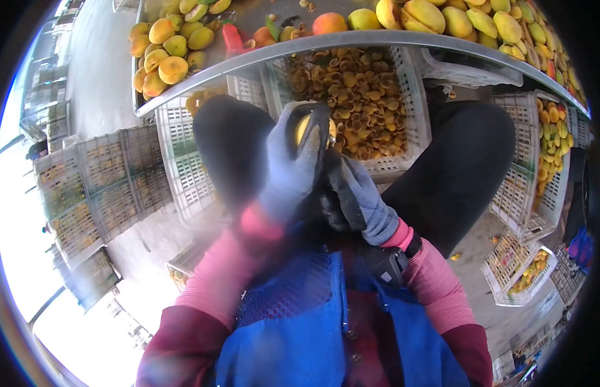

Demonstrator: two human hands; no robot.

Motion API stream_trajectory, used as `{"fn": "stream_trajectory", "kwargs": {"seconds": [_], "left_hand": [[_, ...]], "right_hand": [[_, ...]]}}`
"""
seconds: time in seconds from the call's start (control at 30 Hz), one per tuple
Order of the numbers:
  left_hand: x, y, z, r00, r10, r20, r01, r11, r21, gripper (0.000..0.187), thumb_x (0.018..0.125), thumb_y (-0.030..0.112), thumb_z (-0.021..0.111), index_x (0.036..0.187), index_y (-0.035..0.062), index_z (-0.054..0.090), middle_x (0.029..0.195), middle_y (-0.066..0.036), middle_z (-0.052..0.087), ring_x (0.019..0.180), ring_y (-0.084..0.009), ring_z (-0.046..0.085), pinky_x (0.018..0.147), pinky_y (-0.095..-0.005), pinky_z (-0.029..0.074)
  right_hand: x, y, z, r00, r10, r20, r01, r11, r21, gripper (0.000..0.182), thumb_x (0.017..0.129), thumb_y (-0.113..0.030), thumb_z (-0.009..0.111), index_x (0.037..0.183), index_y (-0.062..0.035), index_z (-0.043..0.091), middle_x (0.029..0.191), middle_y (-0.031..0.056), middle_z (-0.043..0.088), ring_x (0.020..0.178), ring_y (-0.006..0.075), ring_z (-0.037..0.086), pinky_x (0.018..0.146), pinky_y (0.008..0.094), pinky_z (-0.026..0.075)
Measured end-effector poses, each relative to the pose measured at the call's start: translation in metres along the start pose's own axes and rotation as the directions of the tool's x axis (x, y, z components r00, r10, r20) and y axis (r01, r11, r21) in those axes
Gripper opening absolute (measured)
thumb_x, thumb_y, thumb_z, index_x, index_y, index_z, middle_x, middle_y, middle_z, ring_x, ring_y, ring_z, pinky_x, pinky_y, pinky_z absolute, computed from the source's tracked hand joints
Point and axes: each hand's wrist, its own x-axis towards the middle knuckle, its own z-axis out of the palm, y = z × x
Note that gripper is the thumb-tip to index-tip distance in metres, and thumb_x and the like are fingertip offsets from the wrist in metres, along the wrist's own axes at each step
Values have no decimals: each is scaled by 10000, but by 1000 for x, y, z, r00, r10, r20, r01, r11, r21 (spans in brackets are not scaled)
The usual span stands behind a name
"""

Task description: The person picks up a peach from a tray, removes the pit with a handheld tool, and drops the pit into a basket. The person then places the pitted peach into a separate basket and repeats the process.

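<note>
A: Left hand (290, 164), gloved, wrapped round a yellow fruit (311, 126), held over the lap just above the white crate (413, 97).

B: Right hand (358, 193)?

A: Gloved too, closed low against the fruit; maybe gripping a small tool, but too hidden to tell.

B: Step in hand?

A: Likely pitting or splitting; crate already holding many brown pits (351, 97).

B: Next?

A: Probably a firm twist, steady grip, pit dropped straight into the crate. More whole fruit heaped on the surface (403, 39) above.
</note>
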Motion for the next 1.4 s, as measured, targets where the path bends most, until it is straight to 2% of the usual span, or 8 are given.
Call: {"fn": "stream_trajectory", "kwargs": {"seconds": [0.07,0.13,0.23,0.5,0.6,0.87,1.27,1.4], "left_hand": [[8,1,-9,980,-159,119,159,987,8,202,930,160,481,996,-11,566,803,-33,584,698,-65,512,617,-196,406],[13,-15,-17,925,287,249,-365,857,364,179,893,102,504,1007,-21,565,804,-48,572,711,-92,526,617,-231,428],[8,-2,-8,987,-119,110,123,992,-30,186,822,-9,548,1007,-17,563,785,-99,576,704,-142,566,619,-270,460],[16,-13,-10,950,271,153,-302,922,242,176,831,80,553,980,-10,579,770,-92,605,700,-150,591,662,-286,484],[14,-20,-11,976,60,207,-29,989,-147,174,865,124,529,952,-15,587,766,-60,601,690,-132,576,642,-261,468],[13,5,-12,964,-128,235,191,944,-270,231,914,209,527,933,-9,602,803,-31,591,752,-76,527,673,-226,437],[9,-11,-29,824,484,296,-565,750,344,218,821,81,577,1008,-30,568,938,-124,586,836,-210,574,760,-292,462],[10,0,-21,974,-88,209,89,996,5,232,826,101,561,1015,-34,572,938,-130,603,873,-193,593,790,-276,465]], "right_hand": [[5,9,-1,989,-149,10,149,986,-68,369,960,-363,411,1125,-47,503,811,18,525,555,86,473,444,237,402],[3,12,-4,991,-132,26,133,990,-45,324,954,-315,421,1096,-39,516,785,10,527,567,90,474,461,237,392],[0,-1,-4,998,11,55,-13,999,39,309,941,-337,448,1060,-60,513,744,5,513,539,92,465,440,239,375],[-4,-19,-11,875,314,369,-450,807,383,288,909,-397,520,964,-115,505,635,-7,474,465,99,442,386,244,330],[-5,-24,6,945,323,50,-327,931,159,362,896,-510,481,852,-150,490,545,-27,416,372,86,359,318,240,252],[-8,-24,5,894,367,257,-433,855,285,463,896,-578,404,815,-128,476,526,-31,370,349,66,295,304,209,234],[-7,-11,5,803,362,473,-580,657,482,471,908,-569,381,809,-118,471,516,-36,350,338,47,286,265,187,221],[-8,-11,3,821,339,460,-551,682,481,481,903,-580,380,815,-116,475,516,-34,350,341,46,290,265,182,221]]}}
